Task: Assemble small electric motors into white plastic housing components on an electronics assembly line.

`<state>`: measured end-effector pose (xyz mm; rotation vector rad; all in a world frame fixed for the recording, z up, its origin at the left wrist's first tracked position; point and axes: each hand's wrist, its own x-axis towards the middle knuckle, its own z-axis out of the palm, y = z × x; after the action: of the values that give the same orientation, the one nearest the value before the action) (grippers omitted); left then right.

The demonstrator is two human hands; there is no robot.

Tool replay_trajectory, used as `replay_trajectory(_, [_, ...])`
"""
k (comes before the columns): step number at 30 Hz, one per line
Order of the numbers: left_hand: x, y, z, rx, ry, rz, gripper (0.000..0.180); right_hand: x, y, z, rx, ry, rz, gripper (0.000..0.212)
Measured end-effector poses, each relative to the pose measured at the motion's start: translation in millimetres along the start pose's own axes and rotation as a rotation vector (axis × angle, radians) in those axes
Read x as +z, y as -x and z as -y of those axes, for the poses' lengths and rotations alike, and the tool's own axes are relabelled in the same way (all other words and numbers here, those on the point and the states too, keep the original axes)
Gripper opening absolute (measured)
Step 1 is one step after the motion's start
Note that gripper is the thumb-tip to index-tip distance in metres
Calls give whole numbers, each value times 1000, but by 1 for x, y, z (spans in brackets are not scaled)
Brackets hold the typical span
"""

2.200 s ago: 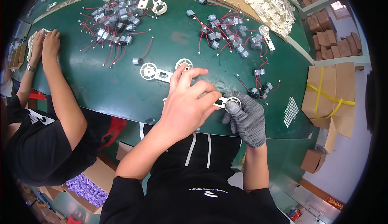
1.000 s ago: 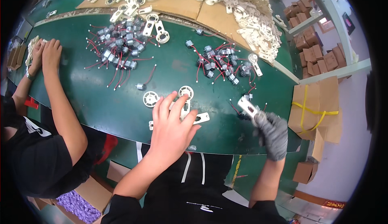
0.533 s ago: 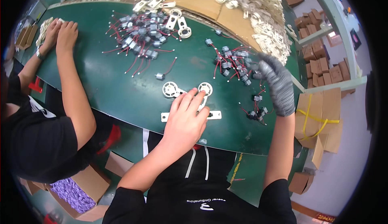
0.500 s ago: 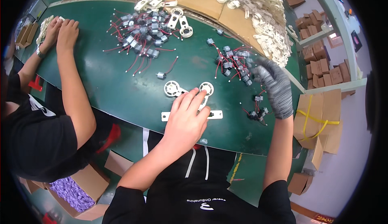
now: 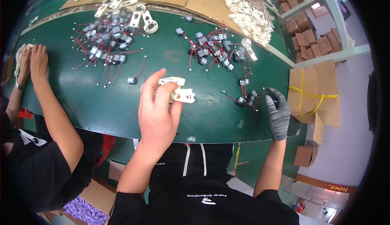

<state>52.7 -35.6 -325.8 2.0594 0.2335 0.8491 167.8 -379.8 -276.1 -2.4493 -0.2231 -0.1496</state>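
Observation:
My bare left hand (image 5: 158, 113) is closed around white plastic parts (image 5: 183, 95), raised over the table's near middle; the fingers and palm hide much of them. Toward the table's right edge is my right hand (image 5: 278, 117) in a grey knit glove, its thumb and fingers apart, with no held thing that I can make out. Just left of it lies a small group of little motors (image 5: 245, 100) with red and black wires. Beyond that spreads a larger cluster of wired motors (image 5: 211, 48), with one white ring-ended part (image 5: 248, 49) at its right side.
A bigger motor pile (image 5: 107, 38) lies at the far left, with a single motor (image 5: 132, 80) nearer me. White plastic parts are heaped on cardboard (image 5: 207, 3) at the back. A co-worker's hands (image 5: 34, 62) work at the left. A carton with yellow straps (image 5: 313, 91) stands right.
My left hand has picked white parts up off the table. The gloved hand has moved from the motor cluster toward the near right. A white part now lies beside that cluster. The view has shifted right.

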Motion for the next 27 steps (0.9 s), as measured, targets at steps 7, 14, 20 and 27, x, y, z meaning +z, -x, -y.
replay_trajectory(7, [10,-19,5,75,-68,28,40,19,34,-30,135,-95,-29,40])
replay_trajectory(14, [12,-31,-8,114,-29,-1,35,44,3,-49,-143,133,-105,43])
replay_trajectory(20, [12,-36,-4,100,-61,0,35,43,-10,-46,-218,137,-15,44])
replay_trajectory(27, [7,-34,-15,-22,305,13,31,39,-14,-30,-366,225,17,48])
